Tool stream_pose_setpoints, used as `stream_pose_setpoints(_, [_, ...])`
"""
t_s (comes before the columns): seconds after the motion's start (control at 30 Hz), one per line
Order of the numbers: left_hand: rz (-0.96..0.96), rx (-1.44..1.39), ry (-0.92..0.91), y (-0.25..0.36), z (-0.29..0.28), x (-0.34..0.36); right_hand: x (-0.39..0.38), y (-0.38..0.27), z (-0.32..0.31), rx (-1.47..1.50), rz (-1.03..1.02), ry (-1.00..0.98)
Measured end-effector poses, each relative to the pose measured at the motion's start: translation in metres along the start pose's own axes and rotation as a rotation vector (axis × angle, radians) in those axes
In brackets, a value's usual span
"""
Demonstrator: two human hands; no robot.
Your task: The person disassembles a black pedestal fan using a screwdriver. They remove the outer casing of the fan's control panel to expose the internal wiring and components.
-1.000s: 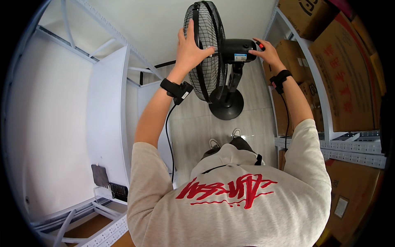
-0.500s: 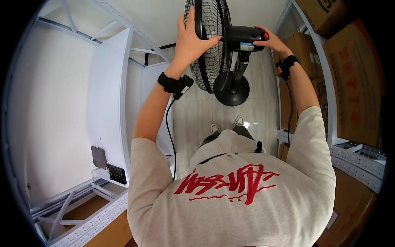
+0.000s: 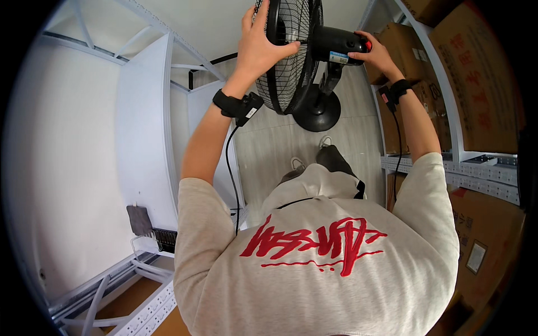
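Note:
A black standing fan (image 3: 328, 45) with a wire cage (image 3: 288, 73) is in front of me, its round base (image 3: 317, 115) on the floor. The cage faces left and the motor housing points right. My left hand (image 3: 260, 50) holds the cage, thumb stretched across its top edge and fingers spread over the front side. My right hand (image 3: 376, 55) grips the rear end of the motor housing, thumb on the near side by a blue-and-white label (image 3: 338, 57). A red part (image 3: 369, 46) shows at that end. Some fingertips of both hands are hidden.
White metal shelving (image 3: 143, 112) stands on the left, with a grey pad (image 3: 139, 220) and a black device (image 3: 166, 239) near its lower edge. Racks with cardboard boxes (image 3: 476, 84) line the right. Black cables hang from my wrist straps. My shoes (image 3: 325, 141) are behind the fan base.
My view has shifted and turned slightly against the shelves. My feet have changed position, one now nearer the fan base. Both hands keep their hold on the fan, whose head sits slightly further right.

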State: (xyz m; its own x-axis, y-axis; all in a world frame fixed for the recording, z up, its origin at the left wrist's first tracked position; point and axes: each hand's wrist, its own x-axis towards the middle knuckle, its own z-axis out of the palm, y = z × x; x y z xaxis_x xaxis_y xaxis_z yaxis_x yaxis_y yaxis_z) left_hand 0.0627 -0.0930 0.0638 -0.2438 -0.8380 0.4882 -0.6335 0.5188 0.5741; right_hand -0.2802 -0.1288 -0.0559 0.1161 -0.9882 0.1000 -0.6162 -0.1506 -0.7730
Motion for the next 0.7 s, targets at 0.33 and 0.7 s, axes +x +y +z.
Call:
stream_pose_setpoints(0.33, [0.159,-0.096,-0.062,-0.050,0.002,0.000,-0.047,-0.009,0.015,-0.143,-0.014,0.174])
stream_pose_setpoints(0.7, [0.004,0.000,-0.024,-0.068,0.024,-0.033,-0.037,-0.005,0.012,-0.180,0.055,0.265])
